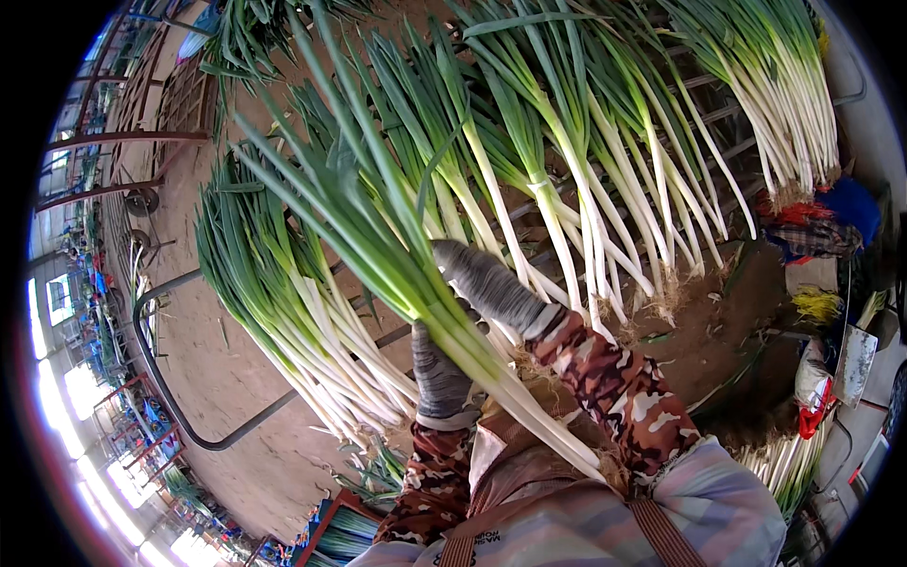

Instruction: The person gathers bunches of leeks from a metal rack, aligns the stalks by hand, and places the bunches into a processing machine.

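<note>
A small bunch of long green onions (489, 361) lies slantwise in front of my body, its leaves pointing up and left and its roots near my right forearm. My left hand (441, 372), in a grey work glove, grips the bunch from the left where green turns to white. From the right, my right hand (492, 287), gloved the same way, holds it a little higher, with its fingers partly hidden behind the stalks. Beyond my hands, more green onions (581, 191) are spread in overlapping bunches; a white tie shows around one. Another pile (305, 298) lies to the left.
A bent dark metal tube frame (170, 411) extends left over the dirt floor (262, 489). A thick onion bundle (786, 106) rests at the upper right, above blue and red cloth (822, 220). A flat metal blade (855, 365) and yellow ties (816, 305) sit at the right.
</note>
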The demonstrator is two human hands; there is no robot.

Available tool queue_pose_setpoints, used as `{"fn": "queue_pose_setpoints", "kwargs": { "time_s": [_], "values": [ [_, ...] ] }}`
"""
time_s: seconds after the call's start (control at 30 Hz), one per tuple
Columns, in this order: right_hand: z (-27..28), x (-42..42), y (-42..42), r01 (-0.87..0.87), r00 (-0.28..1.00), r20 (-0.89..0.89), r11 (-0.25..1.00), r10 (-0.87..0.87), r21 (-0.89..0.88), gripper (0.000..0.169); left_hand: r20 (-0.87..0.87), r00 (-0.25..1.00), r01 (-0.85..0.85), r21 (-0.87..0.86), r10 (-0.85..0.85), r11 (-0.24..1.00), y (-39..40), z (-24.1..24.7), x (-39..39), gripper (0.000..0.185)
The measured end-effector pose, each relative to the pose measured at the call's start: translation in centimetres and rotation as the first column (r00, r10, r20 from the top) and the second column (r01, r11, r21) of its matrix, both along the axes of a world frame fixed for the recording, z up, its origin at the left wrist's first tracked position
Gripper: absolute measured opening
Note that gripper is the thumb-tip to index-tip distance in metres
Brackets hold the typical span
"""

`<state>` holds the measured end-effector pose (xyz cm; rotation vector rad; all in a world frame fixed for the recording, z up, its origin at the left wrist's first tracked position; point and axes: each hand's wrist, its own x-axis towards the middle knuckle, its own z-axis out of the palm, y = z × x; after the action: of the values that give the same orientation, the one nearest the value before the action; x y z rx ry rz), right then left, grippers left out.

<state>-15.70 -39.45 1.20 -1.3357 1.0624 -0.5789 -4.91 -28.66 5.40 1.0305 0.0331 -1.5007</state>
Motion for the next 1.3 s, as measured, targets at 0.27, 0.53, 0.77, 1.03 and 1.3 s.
{"fn": "queue_pose_setpoints", "kwargs": {
  "time_s": [0.27, 0.53, 0.77, 1.03, 1.3],
  "values": [
    [-14.6, -9.8, 6.5, 0.393, 0.59, -0.721, 0.91, -0.363, -0.136, 0.067, -0.009, 0.967, -0.255, -0.117, 0.256, 0.96, -0.4, 3.7, 5.8, 0.059],
    [-17.8, -13.4, 5.4, 0.429, 0.666, -0.586, 0.879, -0.462, -0.206, 0.037, -0.341, 0.932, -0.225, -0.288, 0.119, 0.931, -1.5, 0.8, 6.5, 0.053],
    [-4.9, -15.7, 5.8, 0.347, 0.773, 0.125, 0.58, -0.621, 0.737, 0.039, -0.448, 0.876, -0.276, -0.158, 0.18, 0.948, 0.1, 0.6, 4.5, 0.05],
    [0.4, -17.5, 11.4, 0.413, 0.843, 0.035, 0.688, -0.536, 0.596, 0.037, -0.206, 0.965, -0.183, -0.087, 0.162, 0.979, 0.5, 3.4, 0.6, 0.052],
    [6.5, -16.2, 15.8, 0.349, 0.937, -0.112, 0.87, -0.331, 0.348, 0.041, -0.404, 0.911, 0.015, -0.177, -0.086, 0.984, 0.6, 3.2, -4.0, 0.061]
  ]
}}
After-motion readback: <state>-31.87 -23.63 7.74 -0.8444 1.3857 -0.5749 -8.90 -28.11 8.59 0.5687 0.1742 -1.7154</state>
